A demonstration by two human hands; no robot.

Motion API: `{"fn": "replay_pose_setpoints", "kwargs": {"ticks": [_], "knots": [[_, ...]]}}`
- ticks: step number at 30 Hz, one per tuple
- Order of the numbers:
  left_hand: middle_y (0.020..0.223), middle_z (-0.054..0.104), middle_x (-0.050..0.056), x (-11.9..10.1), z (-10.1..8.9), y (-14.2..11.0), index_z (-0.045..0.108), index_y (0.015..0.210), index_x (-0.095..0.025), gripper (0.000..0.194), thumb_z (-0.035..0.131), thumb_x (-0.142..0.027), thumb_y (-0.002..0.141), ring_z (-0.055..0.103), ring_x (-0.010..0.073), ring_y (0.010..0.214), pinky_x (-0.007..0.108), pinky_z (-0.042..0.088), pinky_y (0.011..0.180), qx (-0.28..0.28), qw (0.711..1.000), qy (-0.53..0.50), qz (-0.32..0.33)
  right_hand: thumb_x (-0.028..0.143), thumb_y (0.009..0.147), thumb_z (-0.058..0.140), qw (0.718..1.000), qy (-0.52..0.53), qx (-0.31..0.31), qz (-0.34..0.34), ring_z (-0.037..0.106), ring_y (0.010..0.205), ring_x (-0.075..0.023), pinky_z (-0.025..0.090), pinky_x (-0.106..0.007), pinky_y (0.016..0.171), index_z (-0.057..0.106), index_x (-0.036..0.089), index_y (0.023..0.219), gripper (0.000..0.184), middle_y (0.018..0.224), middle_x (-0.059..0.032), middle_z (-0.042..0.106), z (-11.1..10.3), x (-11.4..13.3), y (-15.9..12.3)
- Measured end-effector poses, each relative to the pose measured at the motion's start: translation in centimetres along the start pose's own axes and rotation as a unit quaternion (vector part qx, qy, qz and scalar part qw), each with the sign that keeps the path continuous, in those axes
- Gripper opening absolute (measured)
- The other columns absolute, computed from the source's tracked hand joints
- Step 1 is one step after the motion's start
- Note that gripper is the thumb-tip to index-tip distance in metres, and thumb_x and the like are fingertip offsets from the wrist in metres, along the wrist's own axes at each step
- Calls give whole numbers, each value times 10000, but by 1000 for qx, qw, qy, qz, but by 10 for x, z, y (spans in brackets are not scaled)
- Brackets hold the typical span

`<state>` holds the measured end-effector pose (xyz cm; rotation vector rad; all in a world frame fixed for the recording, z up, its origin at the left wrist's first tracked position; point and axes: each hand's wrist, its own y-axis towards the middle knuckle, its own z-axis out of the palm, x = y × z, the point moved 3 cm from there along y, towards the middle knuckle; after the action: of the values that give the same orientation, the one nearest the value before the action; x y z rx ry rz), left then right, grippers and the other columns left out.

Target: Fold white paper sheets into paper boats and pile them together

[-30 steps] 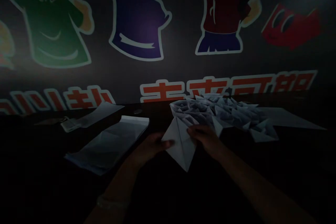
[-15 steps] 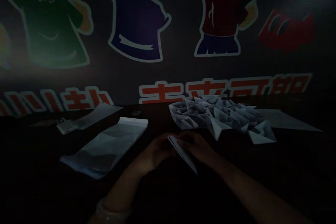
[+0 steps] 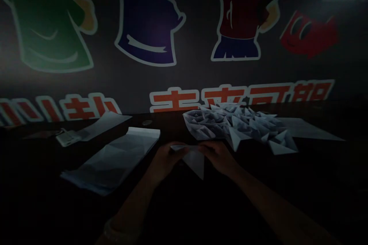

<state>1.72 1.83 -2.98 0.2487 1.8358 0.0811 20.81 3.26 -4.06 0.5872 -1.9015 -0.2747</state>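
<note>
A folded piece of white paper (image 3: 196, 161) is held up between my two hands, its pointed end hanging downward. My left hand (image 3: 167, 157) pinches its left corner, thumb along the top edge. On the other side, my right hand (image 3: 219, 156) grips the upper right part with bent fingers. The far fingers of both hands are partly lost in the dark. Beyond my right hand lies a heap of folded paper boats (image 3: 232, 122). To the left of my left hand rests a stack of creased white paper sheets (image 3: 115, 157).
A small white device (image 3: 67, 138) lies at the far left beside a loose paper sheet (image 3: 105, 125). Near the wall sits a small round object (image 3: 147, 122). Another flat sheet (image 3: 310, 129) extends right of the heap. A wall with painted figures (image 3: 195, 72) bounds the dark table.
The folded paper has turned from nearly edge-on to showing its flat triangular face. My hands have moved slightly apart around it. The whole view has shifted slightly.
</note>
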Motion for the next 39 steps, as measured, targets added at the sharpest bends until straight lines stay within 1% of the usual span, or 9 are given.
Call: {"fn": "replay_pose_setpoints", "kwargs": {"ticks": [4,12,15,17,21,23,27,35,39], "knots": [[647,696,18,4,-3,0,730,862,-174,310,678,-457,745,614,163,556,269,475,539,-15,999,-23,-17,436,866,551,1000,8,14,9,548,627,-157,386,-268,590,706,207,724,311,639,18,620,-1,2,-1],[554,651,21,-5,-1,-3,656,642,-167,412,573,-535,806,602,162,482,261,458,477,5,1000,-12,-23,435,856,567,997,46,26,54,483,476,-115,339,-237,456,701,202,727,298,532,20,556,2,-1,-2],[578,639,13,-3,-2,-3,668,683,-162,390,571,-520,806,594,160,489,272,475,490,-1,1000,-6,-23,471,802,638,992,75,51,85,506,444,-108,361,-225,424,722,206,816,278,571,13,599,5,-4,-3],[638,661,21,-2,-2,-2,700,790,-157,398,575,-534,808,608,166,546,278,487,532,0,1000,-6,-6,479,785,658,990,90,54,91,529,455,-109,382,-219,427,725,200,812,289,588,8,612,5,-5,-2],[899,721,79,-2,3,-2,659,1118,-146,538,601,-572,794,646,205,741,306,504,658,66,995,-69,38,504,798,638,983,161,7,86,546,470,-112,413,-223,444,693,183,739,331,571,5,608,1,-7,2],[926,723,89,-2,5,-4,667,1114,-138,516,593,-552,814,649,222,794,319,499,703,87,994,-63,34,520,810,622,971,226,-1,77,576,498,-125,452,-242,484,671,182,748,347,586,-3,629,0,-9,4],[932,734,73,-1,4,-4,733,984,-157,388,600,-489,832,640,243,870,335,479,781,75,997,-9,32,506,827,616,951,301,29,62,619,550,-140,500,-274,556,664,177,779,336,614,-14,650,1,-9,5],[931,741,86,-4,7,-10,724,999,-137,346,621,-423,833,655,263,889,377,480,827,133,983,-124,13,468,815,658,924,361,90,89,650,578,-138,533,-277,587,698,145,790,326,651,-40,684,6,-11,1],[1016,728,91,-4,5,-10,690,1077,-149,366,603,-417,844,640,277,980,382,478,859,92,990,-109,17,478,791,683,914,380,99,107,651,572,-137,544,-278,585,706,147,783,331,648,-41,685,6,-10,1]]}}
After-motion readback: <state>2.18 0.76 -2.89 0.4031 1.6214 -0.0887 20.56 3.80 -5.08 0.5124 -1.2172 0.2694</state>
